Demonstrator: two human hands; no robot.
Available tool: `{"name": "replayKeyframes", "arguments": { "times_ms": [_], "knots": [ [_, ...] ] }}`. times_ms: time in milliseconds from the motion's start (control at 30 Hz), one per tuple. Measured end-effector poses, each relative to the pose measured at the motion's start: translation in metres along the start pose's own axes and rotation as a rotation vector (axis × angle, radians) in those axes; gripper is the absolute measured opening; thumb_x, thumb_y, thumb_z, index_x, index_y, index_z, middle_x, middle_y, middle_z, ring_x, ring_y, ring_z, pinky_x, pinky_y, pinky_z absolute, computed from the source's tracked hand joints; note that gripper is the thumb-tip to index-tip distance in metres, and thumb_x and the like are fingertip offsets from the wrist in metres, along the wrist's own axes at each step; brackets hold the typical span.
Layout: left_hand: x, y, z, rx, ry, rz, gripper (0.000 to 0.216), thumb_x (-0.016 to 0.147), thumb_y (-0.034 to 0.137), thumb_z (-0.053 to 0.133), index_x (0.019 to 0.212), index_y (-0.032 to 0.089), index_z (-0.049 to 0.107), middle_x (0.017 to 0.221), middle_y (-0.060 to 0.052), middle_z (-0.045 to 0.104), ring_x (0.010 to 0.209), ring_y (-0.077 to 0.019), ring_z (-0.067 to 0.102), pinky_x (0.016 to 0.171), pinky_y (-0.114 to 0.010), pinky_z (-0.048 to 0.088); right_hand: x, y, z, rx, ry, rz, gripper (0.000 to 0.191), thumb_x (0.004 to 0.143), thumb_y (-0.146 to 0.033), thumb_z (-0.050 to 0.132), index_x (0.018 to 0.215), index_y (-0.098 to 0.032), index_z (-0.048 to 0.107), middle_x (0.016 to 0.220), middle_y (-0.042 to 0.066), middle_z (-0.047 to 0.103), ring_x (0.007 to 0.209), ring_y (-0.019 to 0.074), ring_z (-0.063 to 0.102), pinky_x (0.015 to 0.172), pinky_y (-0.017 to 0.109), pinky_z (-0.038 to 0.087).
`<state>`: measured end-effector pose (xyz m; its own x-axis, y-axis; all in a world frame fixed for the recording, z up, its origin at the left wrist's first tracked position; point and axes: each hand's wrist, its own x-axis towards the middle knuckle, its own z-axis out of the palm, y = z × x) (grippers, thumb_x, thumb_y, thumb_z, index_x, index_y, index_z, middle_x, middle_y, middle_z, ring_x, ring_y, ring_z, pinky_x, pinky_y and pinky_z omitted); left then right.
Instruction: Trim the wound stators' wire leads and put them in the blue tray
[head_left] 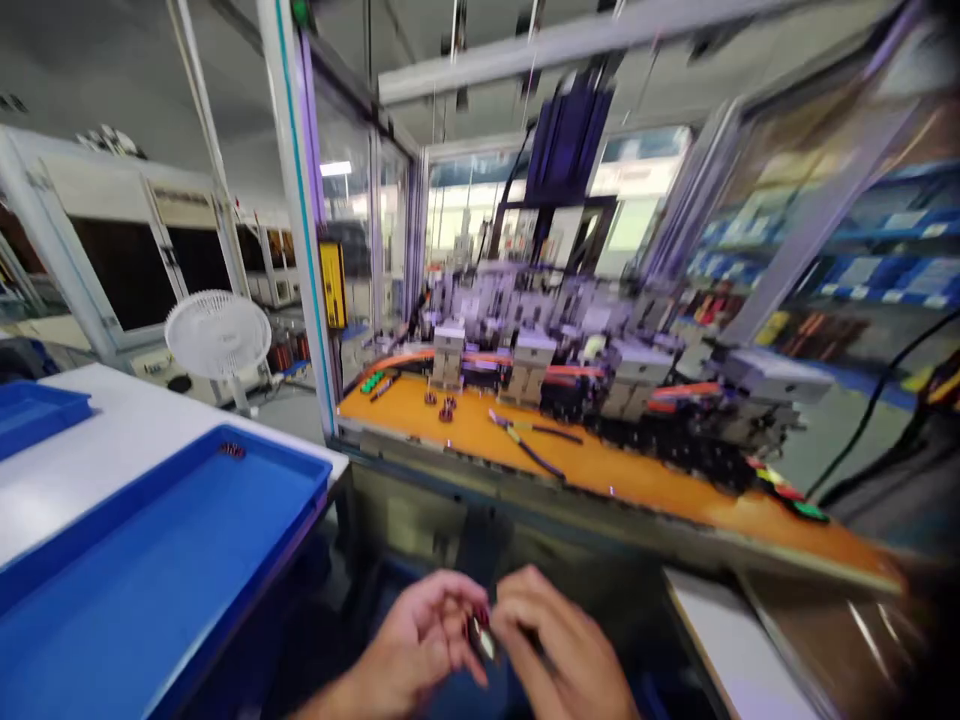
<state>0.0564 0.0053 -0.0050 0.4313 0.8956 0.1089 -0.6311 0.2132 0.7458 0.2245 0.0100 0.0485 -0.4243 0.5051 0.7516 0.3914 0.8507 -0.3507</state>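
My left hand (420, 640) and my right hand (559, 650) meet low at the bottom centre, fingers curled inward. Between their fingertips sits a small dark and shiny part (480, 632), pinched from both sides; motion blur hides what it is. Both hands hover below the front edge of an orange work surface (600, 465). A row of grey machine fixtures (585, 365) with orange tubing stands on that surface, beyond the hands.
A blue tray (150, 570) lies on a white table at the left, with a small dark coil (232, 450) at its far rim. A white desk fan (217, 335) stands behind it. Loose tools and small coils (442, 405) lie on the orange surface.
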Motion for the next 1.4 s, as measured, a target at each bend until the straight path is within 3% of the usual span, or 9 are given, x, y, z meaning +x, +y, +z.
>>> {"name": "replayKeyframes", "arguments": {
  "times_ms": [167, 433, 667, 900, 1000, 1133, 1200, 1300, 1400],
  "knots": [
    [-0.010, 0.006, 0.005, 0.202, 0.016, 0.124, 0.059, 0.056, 0.014, 0.091, 0.108, 0.020, 0.063, 0.094, -0.003, 0.066, 0.078, -0.0109, 0.061, 0.073, -0.023, 0.050, 0.003, -0.008, 0.000, 0.117, 0.033, 0.174, 0.011, 0.091, -0.009, 0.053, 0.086, -0.019, 0.057, 0.073, 0.001, 0.058, 0.066, 0.0112, 0.057, 0.057, 0.023, 0.047],
    [-0.005, 0.008, 0.001, 0.439, 0.072, 0.355, 0.019, 0.073, 0.017, 0.080, 0.090, 0.016, 0.071, 0.098, -0.009, 0.068, 0.088, -0.0165, 0.065, 0.078, -0.030, 0.055, -0.006, -0.018, 0.003, 0.208, 0.045, 0.404, 0.011, 0.091, -0.014, 0.056, 0.081, -0.019, 0.058, 0.074, 0.001, 0.058, 0.068, 0.0110, 0.056, 0.060, 0.022, 0.045],
    [-0.005, 0.012, -0.011, 0.502, 0.070, 0.362, 0.021, 0.072, 0.015, 0.080, 0.092, 0.018, 0.073, 0.099, -0.010, 0.072, 0.092, -0.0194, 0.067, 0.079, -0.032, 0.055, -0.010, -0.016, 0.012, 0.732, -0.111, 0.937, 0.029, 0.087, -0.036, 0.064, 0.066, -0.017, 0.058, 0.062, -0.002, 0.050, 0.052, 0.0084, 0.049, 0.049, 0.020, 0.041],
    [-0.005, 0.014, -0.016, 0.525, 0.031, 0.412, 0.027, 0.071, 0.011, 0.080, 0.095, 0.021, 0.074, 0.100, -0.008, 0.073, 0.094, -0.0189, 0.067, 0.083, -0.033, 0.054, -0.021, -0.009, 0.021, 1.074, -0.128, 1.168, 0.032, 0.081, -0.043, 0.073, 0.084, -0.016, 0.056, 0.060, -0.006, 0.052, 0.050, 0.0062, 0.048, 0.049, 0.018, 0.041],
    [-0.006, 0.016, -0.017, 0.549, 0.020, 0.416, 0.026, 0.072, 0.013, 0.080, 0.095, 0.022, 0.074, 0.100, -0.008, 0.074, 0.095, -0.0197, 0.067, 0.085, -0.035, 0.053, -0.025, -0.007, 0.026, 1.175, -0.129, 1.106, 0.035, 0.082, -0.043, 0.072, 0.100, -0.016, 0.060, 0.068, -0.002, 0.058, 0.055, 0.0085, 0.053, 0.052, 0.021, 0.047],
    [0.000, 0.013, -0.021, 0.408, 0.032, 0.309, 0.013, 0.080, 0.030, 0.075, 0.089, 0.021, 0.076, 0.102, -0.010, 0.077, 0.100, -0.0232, 0.068, 0.092, -0.042, 0.051, -0.030, -0.008, 0.034, 1.118, -0.083, 0.981, 0.027, 0.084, -0.039, 0.069, 0.098, -0.017, 0.065, 0.064, 0.000, 0.061, 0.055, 0.0111, 0.057, 0.051, 0.023, 0.050],
    [0.004, 0.006, -0.024, 0.259, 0.189, 0.171, 0.021, 0.083, 0.038, 0.070, 0.085, 0.018, 0.076, 0.106, -0.011, 0.076, 0.102, -0.0241, 0.068, 0.091, -0.042, 0.052, -0.030, -0.007, 0.033, 0.865, 0.030, 0.808, 0.019, 0.085, -0.030, 0.068, 0.100, -0.019, 0.065, 0.072, 0.002, 0.064, 0.059, 0.0130, 0.062, 0.051, 0.024, 0.053],
    [0.003, -0.004, -0.026, 0.255, 0.520, 0.032, 0.025, 0.083, 0.040, 0.069, 0.086, 0.016, 0.073, 0.103, -0.012, 0.075, 0.095, -0.0221, 0.070, 0.081, -0.035, 0.054, -0.029, 0.000, 0.028, 0.180, 0.191, 0.349, 0.026, 0.080, -0.012, 0.069, 0.104, -0.021, 0.064, 0.086, 0.005, 0.069, 0.072, 0.0162, 0.068, 0.062, 0.027, 0.058],
    [-0.011, -0.005, -0.018, 0.676, 0.518, 0.238, 0.014, 0.084, 0.029, 0.070, 0.088, 0.017, 0.073, 0.093, -0.008, 0.075, 0.088, -0.0191, 0.069, 0.081, -0.031, 0.053, -0.034, 0.013, 0.023, -0.272, 0.196, 0.020, 0.034, 0.077, -0.007, 0.069, 0.108, -0.021, 0.063, 0.082, 0.005, 0.071, 0.074, 0.0176, 0.070, 0.070, 0.029, 0.061]
  ]
}}
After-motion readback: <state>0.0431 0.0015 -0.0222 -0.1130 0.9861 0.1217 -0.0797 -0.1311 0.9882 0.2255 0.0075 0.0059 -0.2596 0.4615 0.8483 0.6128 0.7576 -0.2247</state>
